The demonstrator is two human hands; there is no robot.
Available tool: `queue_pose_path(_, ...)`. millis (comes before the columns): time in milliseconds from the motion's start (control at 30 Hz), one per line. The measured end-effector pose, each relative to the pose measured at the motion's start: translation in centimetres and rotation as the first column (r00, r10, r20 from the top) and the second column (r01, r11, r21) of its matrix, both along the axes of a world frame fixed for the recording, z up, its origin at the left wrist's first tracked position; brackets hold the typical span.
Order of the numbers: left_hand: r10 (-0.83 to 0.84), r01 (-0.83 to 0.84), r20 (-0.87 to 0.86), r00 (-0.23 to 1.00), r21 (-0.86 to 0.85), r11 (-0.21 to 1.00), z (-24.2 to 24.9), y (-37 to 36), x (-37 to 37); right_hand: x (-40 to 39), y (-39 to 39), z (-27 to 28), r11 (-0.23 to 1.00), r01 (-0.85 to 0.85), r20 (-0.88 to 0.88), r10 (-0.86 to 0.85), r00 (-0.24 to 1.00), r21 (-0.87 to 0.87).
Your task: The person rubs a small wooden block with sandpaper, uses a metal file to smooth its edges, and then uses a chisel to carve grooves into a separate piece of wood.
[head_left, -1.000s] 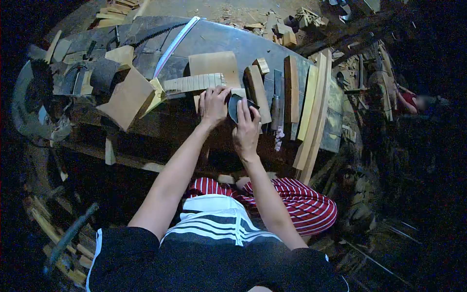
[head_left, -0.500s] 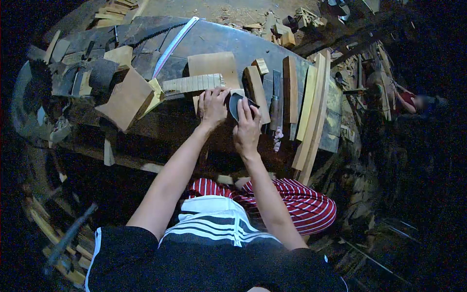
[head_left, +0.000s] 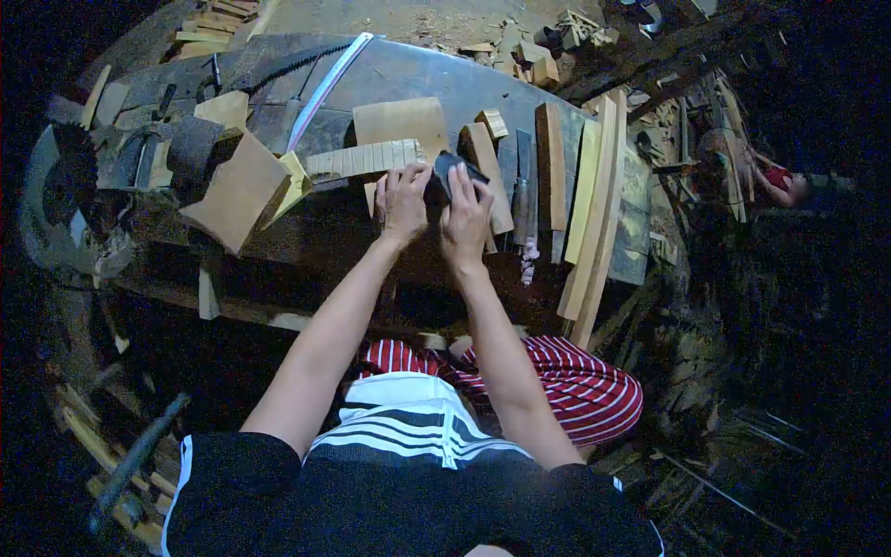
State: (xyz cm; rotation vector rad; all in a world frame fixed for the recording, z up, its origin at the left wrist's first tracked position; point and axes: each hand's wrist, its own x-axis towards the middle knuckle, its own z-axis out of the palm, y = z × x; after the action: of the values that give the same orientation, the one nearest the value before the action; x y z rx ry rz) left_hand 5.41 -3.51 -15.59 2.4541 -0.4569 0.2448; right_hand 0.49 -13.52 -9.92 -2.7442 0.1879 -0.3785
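Note:
My left hand (head_left: 403,202) is closed at the right end of a pale wooden strip (head_left: 357,161) scored with several crosswise cuts, its fingers bent over that end. In my right hand (head_left: 466,215) is a dark, curved sheet (head_left: 449,165) that looks like sandpaper, pinched under the fingers just beside the strip's end. Behind both hands lies a flat tan board (head_left: 399,119). To the right of my right hand is a wooden block (head_left: 485,176), then a chisel (head_left: 523,200) with pinkish wrapping at its lower end.
The dark workbench (head_left: 445,79) carries a white ruler (head_left: 327,88) and a saw (head_left: 295,65) at the back. A large angled wood block (head_left: 243,190) stands left. Long strips (head_left: 599,213) line the right end. Another person (head_left: 784,181) is far right.
My right hand and the dark sheet have shifted slightly up and left, and the sheet has tilted to show more of its dark face. My left hand stays at the strip's end.

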Motion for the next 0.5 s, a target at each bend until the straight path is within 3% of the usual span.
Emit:
queue_pose_path(100,0.019,-0.019,-0.017,1.0,-0.016,1.0,1.4,0.0,-0.2,1.4,-0.4,-0.5,1.0,-0.025,0.066,0.024,0.998,0.011)
queue_pose_path(267,0.038,-0.04,0.054,0.998,0.028,0.999,0.9,0.0,-0.3,-4.1,0.5,0.6,0.993,-0.041,-0.062,0.035,0.997,-0.107)
queue_pose_path(367,0.041,-0.045,0.081,0.996,0.038,0.998,-0.3,-0.1,0.0,-2.1,0.2,0.5,0.997,-0.026,-0.033,0.024,0.999,-0.066)
queue_pose_path(500,0.036,-0.034,-0.034,0.999,0.074,0.997,0.3,-0.3,0.4,-0.2,-0.9,0.0,0.998,-0.058,-0.063,0.056,0.996,-0.029)
